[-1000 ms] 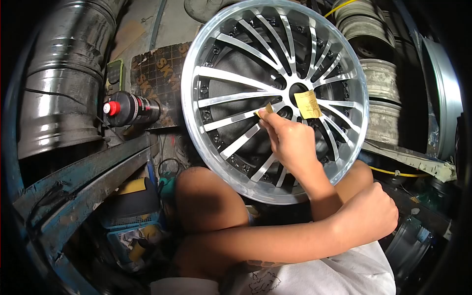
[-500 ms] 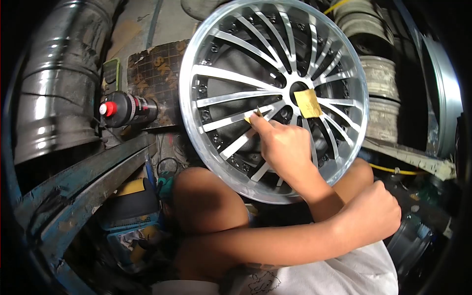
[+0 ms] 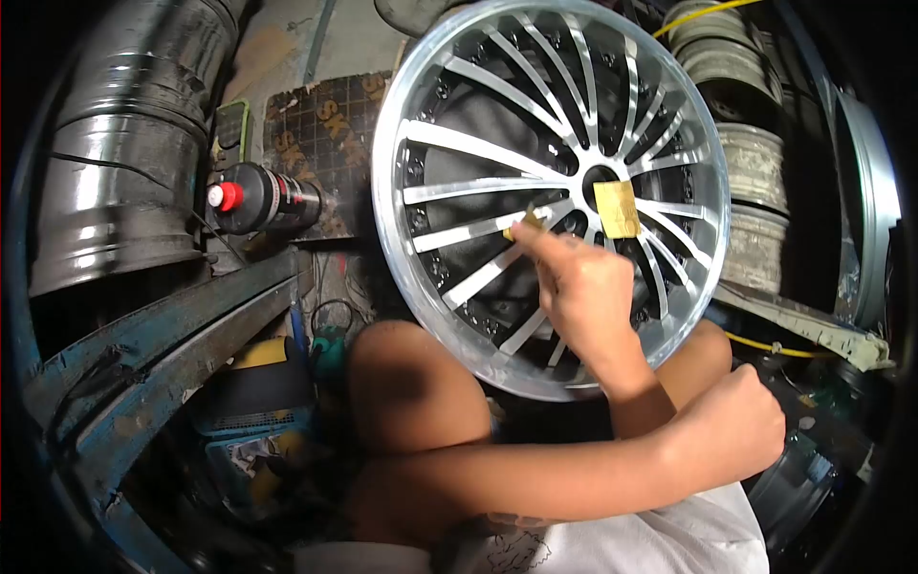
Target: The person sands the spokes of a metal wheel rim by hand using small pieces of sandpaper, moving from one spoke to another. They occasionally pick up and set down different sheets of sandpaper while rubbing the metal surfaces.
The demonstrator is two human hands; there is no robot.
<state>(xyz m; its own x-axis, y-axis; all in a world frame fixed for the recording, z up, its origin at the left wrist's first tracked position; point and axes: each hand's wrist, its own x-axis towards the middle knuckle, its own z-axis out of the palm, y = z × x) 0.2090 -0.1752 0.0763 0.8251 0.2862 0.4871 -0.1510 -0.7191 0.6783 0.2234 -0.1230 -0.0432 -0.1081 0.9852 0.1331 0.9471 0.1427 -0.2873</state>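
Note:
A large silver multi-spoke wheel rim [image 3: 394,258] stands tilted in front of my knees. My right hand [image 3: 585,297] reaches over its lower spokes, with the fingertips pinching a small folded piece of yellow sandpaper [image 3: 514,231] against a spoke left of the hub. Another yellow sandpaper square [image 3: 616,209] lies on the hub, partly over the centre hole. My left forearm crosses in front of the right one, and my left hand [image 3: 741,421] is closed in a fist at the right, below the rim. No object shows in that fist; its palm side is hidden.
A black bottle with a red cap [image 3: 249,198] lies on a dark marked board [image 3: 320,134]. Large metal rims [image 3: 124,182] stand at the left, and stacked rims [image 3: 751,163] at the right. Blue metal bars [image 3: 182,325] and a blue basket [image 3: 234,459] are at lower left.
The view has shifted, so the rim, bottle and board appear slightly farther right. My right hand stays at about the same spoke, holding the sandpaper. My left hand remains a fist.

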